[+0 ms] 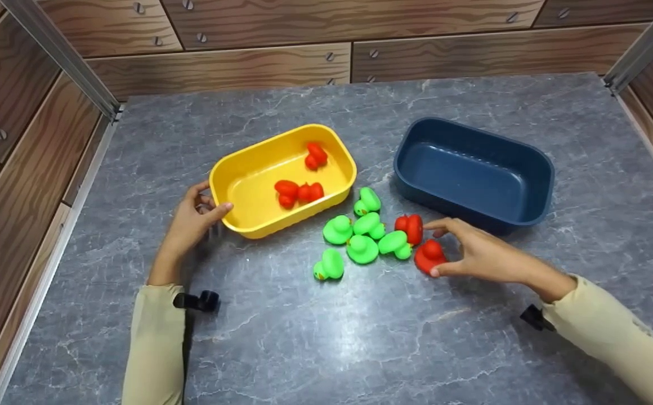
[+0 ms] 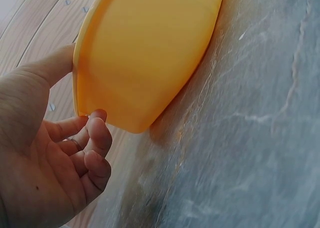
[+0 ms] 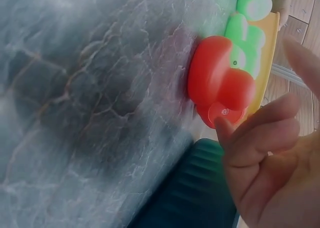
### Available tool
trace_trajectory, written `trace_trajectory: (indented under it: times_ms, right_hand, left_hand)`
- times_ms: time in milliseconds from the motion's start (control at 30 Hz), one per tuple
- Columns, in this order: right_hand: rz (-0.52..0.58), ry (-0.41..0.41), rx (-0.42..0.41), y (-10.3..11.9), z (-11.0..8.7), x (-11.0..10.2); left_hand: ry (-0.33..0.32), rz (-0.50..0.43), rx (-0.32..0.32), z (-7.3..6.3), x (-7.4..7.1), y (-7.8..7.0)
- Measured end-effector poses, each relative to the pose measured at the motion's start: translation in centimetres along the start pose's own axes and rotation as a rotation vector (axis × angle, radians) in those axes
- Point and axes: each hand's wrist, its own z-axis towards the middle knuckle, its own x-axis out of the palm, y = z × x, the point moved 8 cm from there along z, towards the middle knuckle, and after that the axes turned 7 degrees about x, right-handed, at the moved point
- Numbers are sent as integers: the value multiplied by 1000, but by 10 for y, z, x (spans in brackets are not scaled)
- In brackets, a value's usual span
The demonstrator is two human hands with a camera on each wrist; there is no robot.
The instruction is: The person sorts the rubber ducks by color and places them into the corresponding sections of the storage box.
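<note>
My left hand grips the left end of a yellow bin, thumb over the rim and fingers outside; the left wrist view shows the same hold. Three red rubber ducks lie inside that bin. Over a red duck on the table reaches my right hand, thumb and fingers spread apart around it. Another red duck, tipped on its side, lies by its fingertips. In the right wrist view a red duck stands by the fingers, the thumb well off it.
Several green rubber ducks cluster on the grey marbled table, left of the red ones. A dark blue bin with nothing in it stands behind my right hand. Wood-patterned panels border the table at the back and sides.
</note>
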Motion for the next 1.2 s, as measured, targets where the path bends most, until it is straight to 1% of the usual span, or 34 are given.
trace_trajectory:
  times_ms: [200,333,467,700,933,1200]
  right_hand:
    - [-13,8,-16,-2,-1,5]
    - [-16,24,-8,-4,-1,9]
    - [-52,33,2,-6,-1,11]
    - [-98,29,11,-5,0,13]
    - [-123,33,54,-7,2,16]
    - [-131,26,41,-6,2,15]
  left_hand:
    - [-8,12,-1,0,-2,1]
    - [-5,18,13,0,-2,0]
    - [3,14,9,0,-1,0]
    - [-11,10,-7,0,-1,1]
    - [-1,5,-8,1,0,2]
    - [-9,6,-3,1,0,1]
